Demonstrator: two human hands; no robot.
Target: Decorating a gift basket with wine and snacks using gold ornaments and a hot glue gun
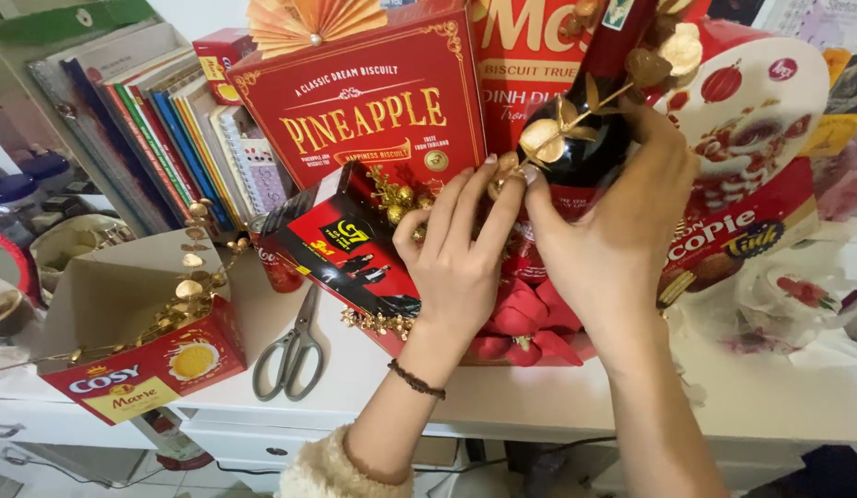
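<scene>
Both hands, left hand [456, 254] and right hand [604, 231], pinch a gold sprig [562, 129] against the dark bottle [585, 120] (standing in the red basket [530, 346]).

Both hands work at a dark bottle [585, 138] standing in a red gift arrangement on the white table [373, 369]. The right hand [613, 231] wraps the bottle's body, while the left hand [456, 249] (a beaded bracelet on its wrist) presses fingertips against a gold leaf sprig [553, 134], perhaps pinching its stem. Behind stands a red biscuit box [364, 101]. Scissors [295, 346] lie on the table, left of a black coffee box [355, 254].
</scene>
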